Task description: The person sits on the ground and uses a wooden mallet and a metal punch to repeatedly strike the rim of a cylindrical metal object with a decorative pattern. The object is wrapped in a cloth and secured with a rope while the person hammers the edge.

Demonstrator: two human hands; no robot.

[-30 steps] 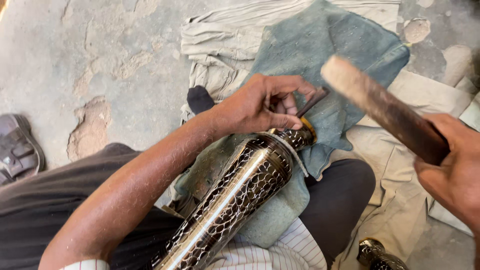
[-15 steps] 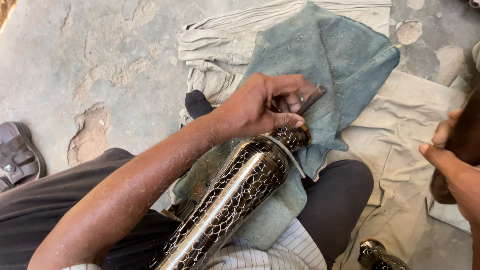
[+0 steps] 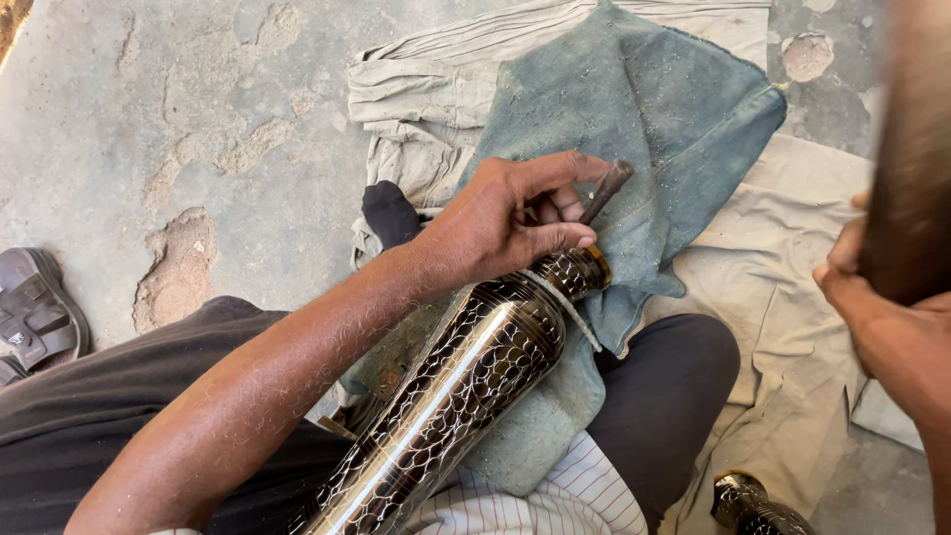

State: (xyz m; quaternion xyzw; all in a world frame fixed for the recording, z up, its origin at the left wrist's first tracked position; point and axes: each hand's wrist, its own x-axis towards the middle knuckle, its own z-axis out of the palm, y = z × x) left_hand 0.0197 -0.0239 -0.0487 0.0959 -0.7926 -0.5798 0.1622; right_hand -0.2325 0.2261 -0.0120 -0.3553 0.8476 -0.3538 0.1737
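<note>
Now your left hand (image 3: pixel 505 223) sits on the narrow neck of the tall engraved metal vessel (image 3: pixel 466 386), fingers curled and pinching a thin dark punch tool (image 3: pixel 604 190) whose lower end is hidden behind your fingertips, close to the vessel's brass-coloured rim. That vessel lies tilted across your lap, its shiny scaled body running from the bottom of the view up towards the blue-grey cloth (image 3: pixel 644 119), with the neck resting on the cloth. Your right hand (image 3: pixel 892 327) is up at the right edge, wrapped tight around a thick dark wooden handle (image 3: pixel 911 168), blurred and well apart from the punch. Underneath, a beige cloth (image 3: pixel 763 267) spreads over the cracked concrete floor (image 3: pixel 198 129). Down at the bottom right a second dark metal piece (image 3: pixel 753 505) peeks in, and a sandal (image 3: pixel 35 307) lies at the far left
</note>
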